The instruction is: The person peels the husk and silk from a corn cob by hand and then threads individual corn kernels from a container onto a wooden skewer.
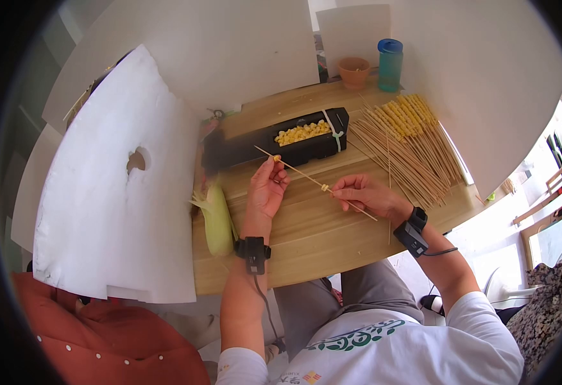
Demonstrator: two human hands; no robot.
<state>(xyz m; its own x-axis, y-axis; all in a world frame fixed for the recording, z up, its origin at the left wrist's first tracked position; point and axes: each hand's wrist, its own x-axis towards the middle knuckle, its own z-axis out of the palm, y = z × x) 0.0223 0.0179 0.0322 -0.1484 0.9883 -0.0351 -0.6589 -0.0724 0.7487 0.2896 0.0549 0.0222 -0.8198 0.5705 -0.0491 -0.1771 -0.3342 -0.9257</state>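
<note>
A thin wooden skewer (303, 174) slants over the table between my two hands. Its lower part is pinched in my right hand (366, 194), just beside some pale yellow kernels (324, 187) threaded on it. My left hand (269, 186) pinches an orange-yellow kernel (277, 158) at the skewer, a little below its upper tip. Behind my hands lies a long black box (242, 149) with loose yellow kernels (302, 133) in its opening. To the right, many bare skewers (416, 168) lie in a pile, with kernel-covered skewers (403, 115) at its far end.
An ear of corn in its husk (217, 221) lies at the table's left. At the back stand a clay pot (354, 72) and a blue-green bottle (390, 67). White boards (101, 192) flank the wooden table (281, 256). People sit at lower left (114, 340) and far right (550, 308).
</note>
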